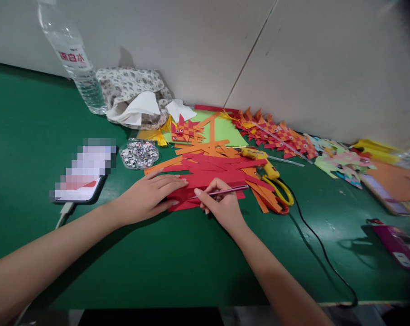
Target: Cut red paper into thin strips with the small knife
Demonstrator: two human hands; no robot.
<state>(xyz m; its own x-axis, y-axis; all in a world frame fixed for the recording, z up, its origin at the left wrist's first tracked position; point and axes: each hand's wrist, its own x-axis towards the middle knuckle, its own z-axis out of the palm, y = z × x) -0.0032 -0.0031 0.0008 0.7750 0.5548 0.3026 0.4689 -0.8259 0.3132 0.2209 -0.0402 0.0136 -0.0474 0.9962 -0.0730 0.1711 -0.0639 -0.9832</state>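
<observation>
Now the red paper (183, 193) lies well in from the near edge of the tabletop (150, 271), its left end under the flat, loosely spread left hand (152, 192), its right beneath the right hand (223, 206) pinching a pen (231, 189).

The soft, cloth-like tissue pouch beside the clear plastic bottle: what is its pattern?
The pouch has small grey motifs on off-white, best seen in the head view.

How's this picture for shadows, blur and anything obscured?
Head view: red paper strips look fairly clear; the bare left forearm shadows the green tabletop; the purple rectangular object at far right blurs; upper right corner is dark; pixelation hides much of the black-edged phone screen.
</observation>
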